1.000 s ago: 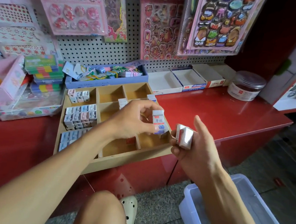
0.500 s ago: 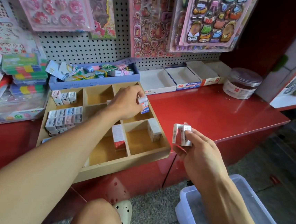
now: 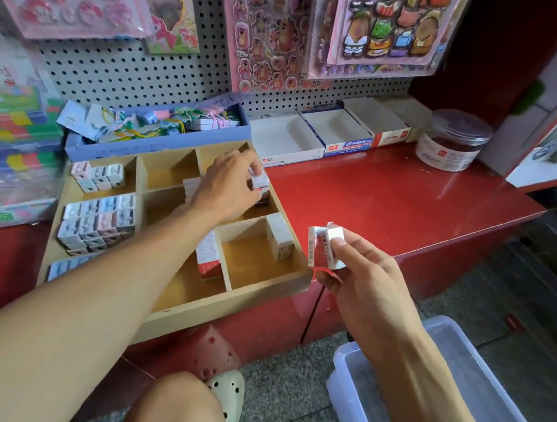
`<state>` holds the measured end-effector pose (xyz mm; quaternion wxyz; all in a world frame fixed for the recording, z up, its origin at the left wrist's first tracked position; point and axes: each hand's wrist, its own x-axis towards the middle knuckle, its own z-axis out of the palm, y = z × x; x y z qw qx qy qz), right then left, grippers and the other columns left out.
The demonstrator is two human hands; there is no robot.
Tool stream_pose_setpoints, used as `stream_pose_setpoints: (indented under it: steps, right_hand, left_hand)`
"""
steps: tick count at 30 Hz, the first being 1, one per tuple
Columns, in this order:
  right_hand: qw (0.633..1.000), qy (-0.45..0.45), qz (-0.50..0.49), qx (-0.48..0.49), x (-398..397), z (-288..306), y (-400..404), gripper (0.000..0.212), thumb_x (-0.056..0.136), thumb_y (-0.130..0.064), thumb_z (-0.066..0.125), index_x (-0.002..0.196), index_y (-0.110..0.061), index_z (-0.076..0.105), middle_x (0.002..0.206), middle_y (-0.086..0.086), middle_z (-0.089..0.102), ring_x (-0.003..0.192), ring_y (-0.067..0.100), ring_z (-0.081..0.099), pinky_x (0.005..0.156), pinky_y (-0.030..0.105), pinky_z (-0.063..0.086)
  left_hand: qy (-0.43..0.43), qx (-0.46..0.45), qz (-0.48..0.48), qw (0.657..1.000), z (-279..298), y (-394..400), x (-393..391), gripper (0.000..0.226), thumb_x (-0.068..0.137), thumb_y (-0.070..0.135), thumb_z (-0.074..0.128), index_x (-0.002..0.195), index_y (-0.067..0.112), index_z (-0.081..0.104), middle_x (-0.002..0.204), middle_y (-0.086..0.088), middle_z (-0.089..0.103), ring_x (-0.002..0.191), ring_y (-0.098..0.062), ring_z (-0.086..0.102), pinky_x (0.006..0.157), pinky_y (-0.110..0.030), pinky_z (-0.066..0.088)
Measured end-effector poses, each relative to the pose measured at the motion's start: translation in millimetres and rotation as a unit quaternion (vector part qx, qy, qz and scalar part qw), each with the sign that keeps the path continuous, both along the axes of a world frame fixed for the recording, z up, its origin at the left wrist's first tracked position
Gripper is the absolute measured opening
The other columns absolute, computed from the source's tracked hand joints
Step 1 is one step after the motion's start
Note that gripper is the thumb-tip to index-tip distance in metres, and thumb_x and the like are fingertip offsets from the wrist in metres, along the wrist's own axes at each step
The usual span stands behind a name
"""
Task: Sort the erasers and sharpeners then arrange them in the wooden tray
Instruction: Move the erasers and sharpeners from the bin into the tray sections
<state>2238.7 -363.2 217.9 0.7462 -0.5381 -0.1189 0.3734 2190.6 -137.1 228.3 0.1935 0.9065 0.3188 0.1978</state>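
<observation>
A wooden tray (image 3: pixel 227 303) with several compartments lies on the red counter (image 3: pixel 390 201). Small pastel sharpeners (image 3: pixel 99 217) fill its left compartments. My left hand (image 3: pixel 228 185) reaches into the middle-right compartment and pinches a white and red eraser (image 3: pixel 259 181) among others there. One eraser (image 3: pixel 279 240) stands in the front-right compartment and another eraser (image 3: pixel 208 255) in the front-middle one. To the right of the tray, my right hand (image 3: pixel 359 276) grips two wrapped erasers (image 3: pixel 326 246) above the counter's edge.
A blue box of tags (image 3: pixel 161 145) sits behind the tray, with open white cardboard boxes (image 3: pixel 311 139) and a clear jar (image 3: pixel 454 139) to its right. A pegboard with sticker packs rises behind. A translucent plastic bin (image 3: pixel 458 381) stands on the floor at lower right.
My left hand has carried an eraser from above the tray's front back into the middle-right compartment. My right hand has kept its erasers and stayed near the tray's right corner.
</observation>
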Motion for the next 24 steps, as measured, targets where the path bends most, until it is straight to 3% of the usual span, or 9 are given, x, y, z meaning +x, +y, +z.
stream_pose_setpoints:
  steps: [4,8,11,14,17,22,24]
  right_hand:
    - [1.0,0.0,-0.01,-0.001,0,0,-1,0.018,0.098,-0.014,0.059,0.098,-0.013,0.077,0.092,0.007,0.073,0.079,0.015,0.063,0.076,0.031,0.046]
    - [1.0,0.005,-0.025,0.002,-3,2,-3,0.015,0.097,-0.012,0.06,0.099,-0.011,0.075,0.09,0.008,0.072,0.077,0.015,0.063,0.073,0.03,0.047]
    - [1.0,-0.007,-0.015,0.008,-8,8,-5,0.015,0.097,-0.01,0.059,0.097,-0.01,0.074,0.09,0.009,0.073,0.078,0.015,0.064,0.071,0.027,0.049]
    - [1.0,-0.025,0.005,0.017,-16,15,-3,0.014,0.097,-0.008,0.058,0.098,-0.008,0.072,0.088,0.008,0.072,0.075,0.012,0.065,0.065,0.021,0.05]
    - [0.999,-0.04,0.017,0.025,-26,22,0,0.011,0.097,-0.008,0.058,0.101,-0.007,0.069,0.085,0.006,0.072,0.072,0.01,0.066,0.064,0.021,0.05]
    - [0.998,-0.041,0.033,0.041,-42,29,2,0.01,0.096,-0.008,0.059,0.102,-0.003,0.067,0.088,0.011,0.073,0.08,0.018,0.068,0.078,0.032,0.052]
    - [0.998,-0.03,0.019,0.044,-47,30,2,0.006,0.096,-0.005,0.06,0.096,-0.004,0.066,0.085,0.012,0.071,0.079,0.023,0.066,0.08,0.035,0.053]
  left_hand:
    - [0.006,0.003,-0.005,1.0,2,2,-2,0.028,0.083,0.013,0.076,0.104,0.021,0.059,0.116,-0.007,0.06,0.107,-0.022,0.057,0.07,-0.021,0.042]
    - [0.013,-0.006,-0.009,1.0,10,-1,-7,0.028,0.082,0.018,0.076,0.106,0.021,0.062,0.111,-0.004,0.062,0.101,-0.02,0.059,0.079,-0.032,0.051]
    - [-0.026,-0.007,-0.021,0.999,22,-15,-18,0.017,0.087,0.023,0.068,0.103,0.021,0.065,0.102,0.002,0.063,0.09,-0.016,0.062,0.079,-0.033,0.054]
    - [-0.095,-0.141,-0.086,0.982,37,-46,-35,0.006,0.093,0.024,0.062,0.092,0.024,0.069,0.092,0.001,0.069,0.073,-0.009,0.067,0.061,-0.024,0.052]
    - [-0.118,-0.297,-0.173,0.932,48,-71,-55,0.012,0.085,0.023,0.075,0.097,0.021,0.072,0.087,-0.01,0.068,0.066,-0.013,0.064,0.049,-0.025,0.05]
    - [-0.084,-0.295,-0.186,0.933,58,-77,-84,0.025,0.08,0.004,0.077,0.105,0.008,0.074,0.085,-0.006,0.069,0.07,-0.016,0.062,0.073,-0.039,0.057]
    - [-0.064,-0.28,-0.169,0.943,64,-74,-98,0.023,0.08,0.002,0.076,0.101,0.012,0.074,0.081,-0.001,0.066,0.069,-0.01,0.061,0.073,-0.031,0.055]
